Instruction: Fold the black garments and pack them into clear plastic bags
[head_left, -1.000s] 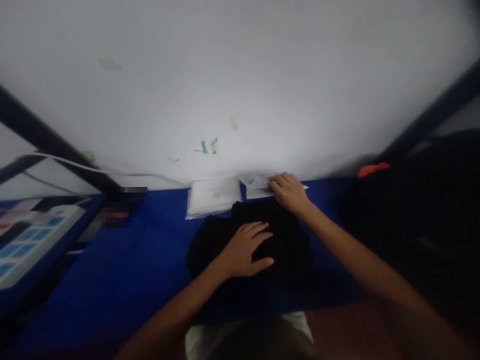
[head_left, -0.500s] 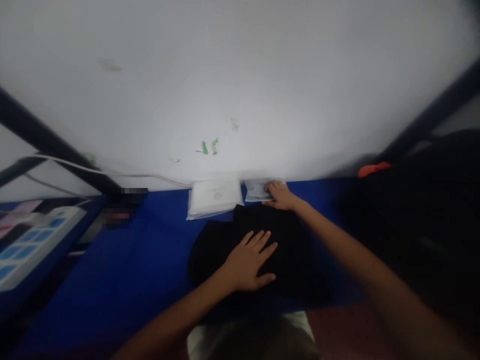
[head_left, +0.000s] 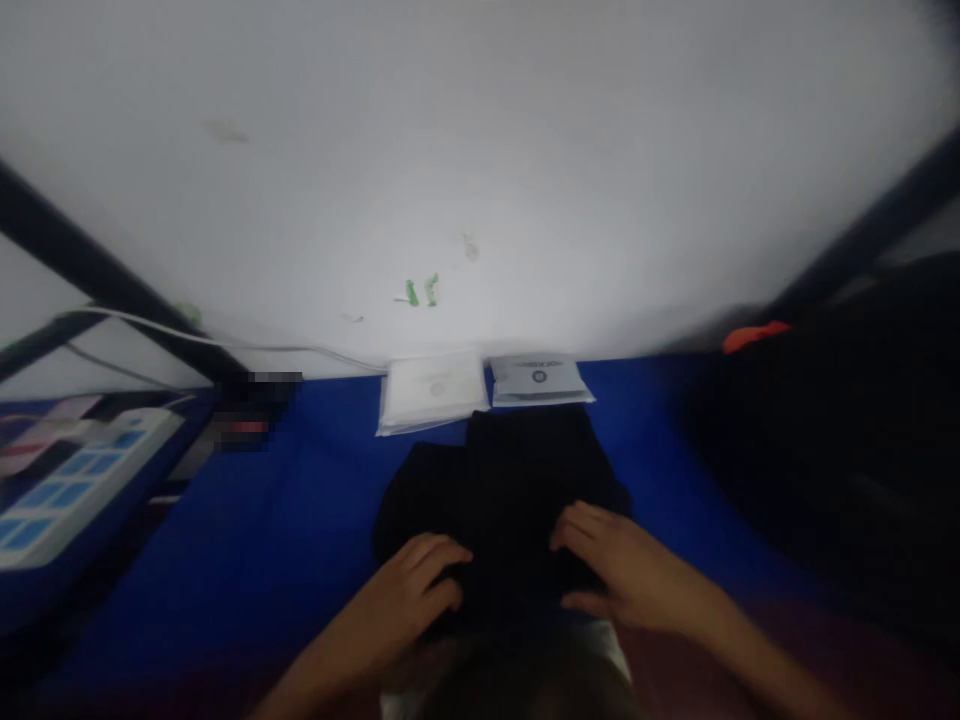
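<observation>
A dark folded garment (head_left: 517, 470) lies on the blue surface (head_left: 300, 520) in front of me. My left hand (head_left: 420, 590) is at its near left part, fingers bent and thumb apart from them. At the near right part is my right hand (head_left: 615, 565), its fingers curved over the cloth with the thumb held apart. Whether either hand pinches the fabric is hard to see in the dark. Behind the garment lie a white flat packet (head_left: 435, 392) and, to its right, a grey packet (head_left: 540, 380) with a dark round mark.
On the left is a white power strip (head_left: 82, 480) with blue sockets, and a white cable (head_left: 285, 348) runs along the wall (head_left: 525, 180). A large black mass (head_left: 840, 440) fills the right side, with an orange item (head_left: 754, 337) beside it.
My right hand has left the grey packet and come back to the garment's near right. My left hand has moved down and left, its fingers now bent instead of spread flat.
</observation>
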